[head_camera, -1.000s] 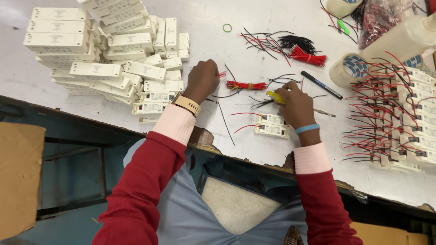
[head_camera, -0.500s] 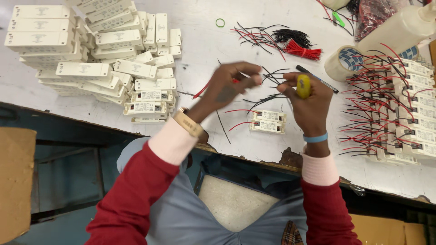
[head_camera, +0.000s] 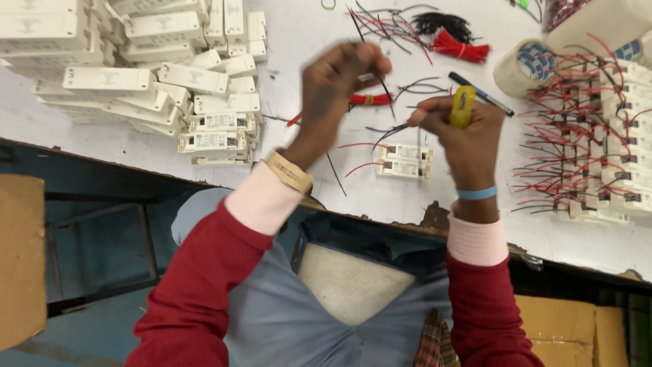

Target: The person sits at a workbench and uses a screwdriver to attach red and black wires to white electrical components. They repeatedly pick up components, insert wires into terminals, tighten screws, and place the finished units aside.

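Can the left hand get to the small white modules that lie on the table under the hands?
Probably yes. The left hand is raised just above the white modules, and nothing lies between them, though it already pinches a black wire.
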